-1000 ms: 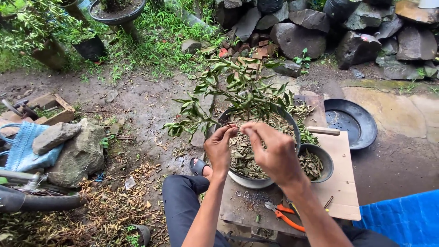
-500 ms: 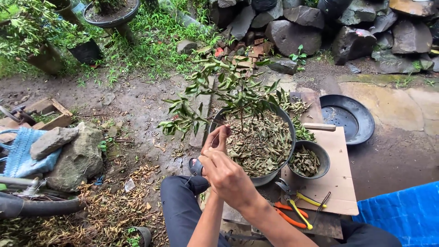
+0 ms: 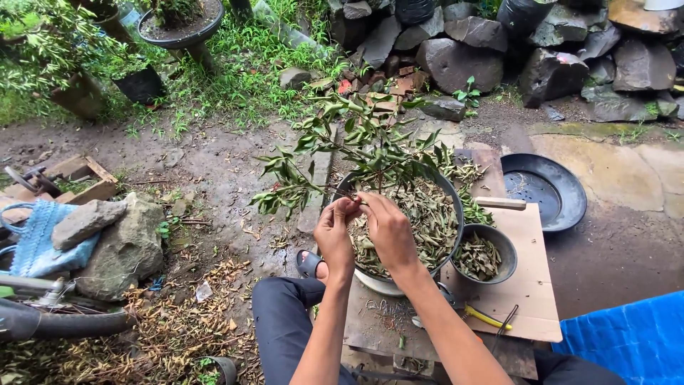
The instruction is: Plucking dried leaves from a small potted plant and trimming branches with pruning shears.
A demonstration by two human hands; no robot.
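A small leafy tree (image 3: pixel 356 146) stands in a wide round pot (image 3: pixel 447 191) whose soil is covered with dry leaves. My left hand (image 3: pixel 337 232) and my right hand (image 3: pixel 388 232) meet over the pot's near left side. Both pinch a thin branch (image 3: pixel 313 187) that reaches out to the left. Whether a wire runs along the branch is too fine to tell. Both forearms rise from the bottom edge, above my dark trouser leg (image 3: pixel 281 321).
A small dark bowl (image 3: pixel 504 246) of dry leaves sits right of the pot on a cardboard sheet (image 3: pixel 531 278). Yellow-handled pliers (image 3: pixel 484 317) lie there. An empty black tray (image 3: pixel 547 189) is farther right, a blue tarp (image 3: pixel 634 339) at bottom right. Rocks (image 3: pixel 121 242) and a tyre (image 3: pixel 64 321) lie left.
My right hand swung from over the pot down to the left in front of my left hand, then came back up to the branch. My left hand stayed at the branch.
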